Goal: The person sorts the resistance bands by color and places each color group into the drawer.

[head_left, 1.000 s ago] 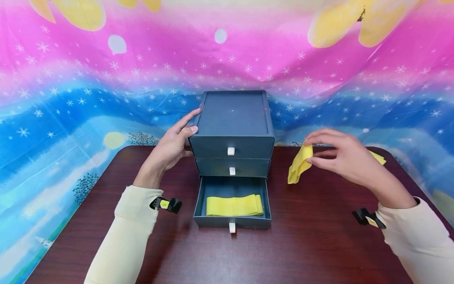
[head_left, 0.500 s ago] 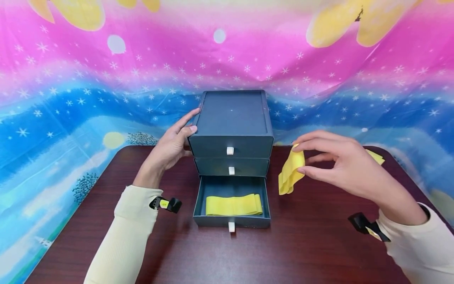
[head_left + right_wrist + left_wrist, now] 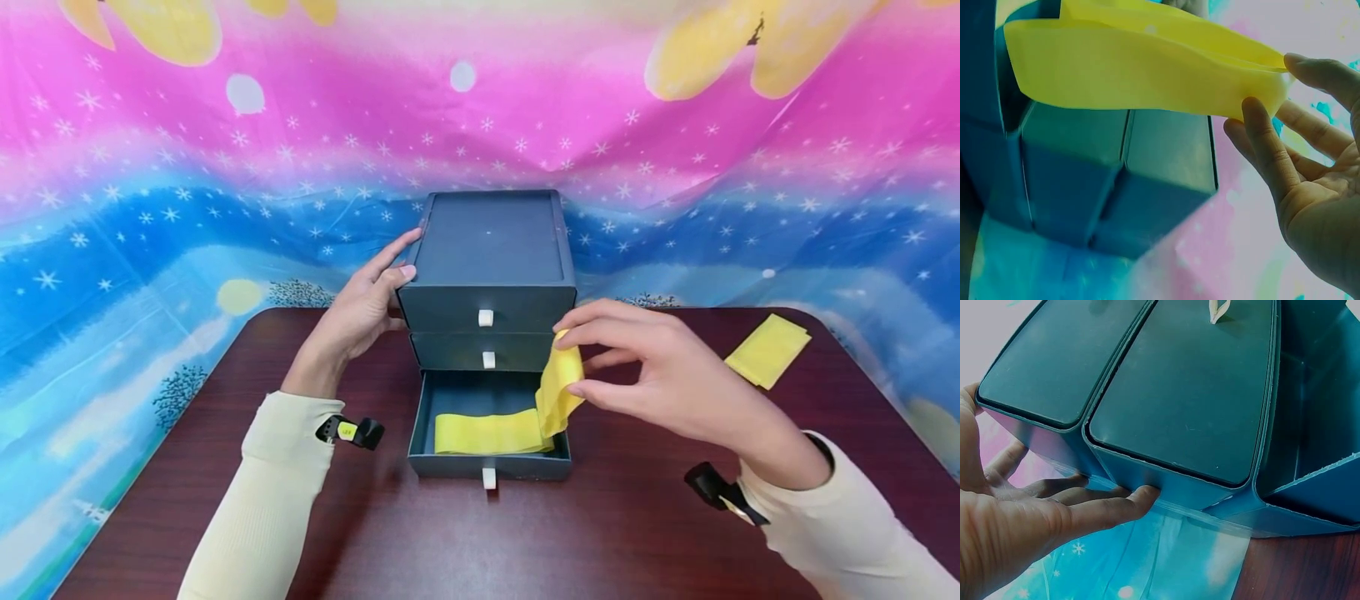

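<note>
A dark grey three-drawer cabinet (image 3: 491, 242) stands on the table, its bottom drawer (image 3: 450, 467) pulled out. One folded yellow strip (image 3: 483, 433) lies flat inside that drawer. My right hand (image 3: 660, 371) pinches another folded yellow strip (image 3: 560, 383) by its upper end; the strip hangs at the drawer's right side, its lower end just above the first strip. In the right wrist view the held strip (image 3: 1135, 69) stretches from the fingertips towards the drawer. Against the cabinet's left side, my left hand (image 3: 356, 312) rests with fingers extended (image 3: 1107, 512).
A third folded yellow strip (image 3: 768, 350) lies at the right rear of the dark wooden table (image 3: 480, 542). White pull tabs (image 3: 489, 360) stick out from the drawer fronts. A patterned cloth (image 3: 300, 167) hangs behind the table.
My right hand has carried the yellow strip left and down, from beside the cabinet to over the drawer's right edge. The strip at the rear right has come into fuller view. My left hand stays put.
</note>
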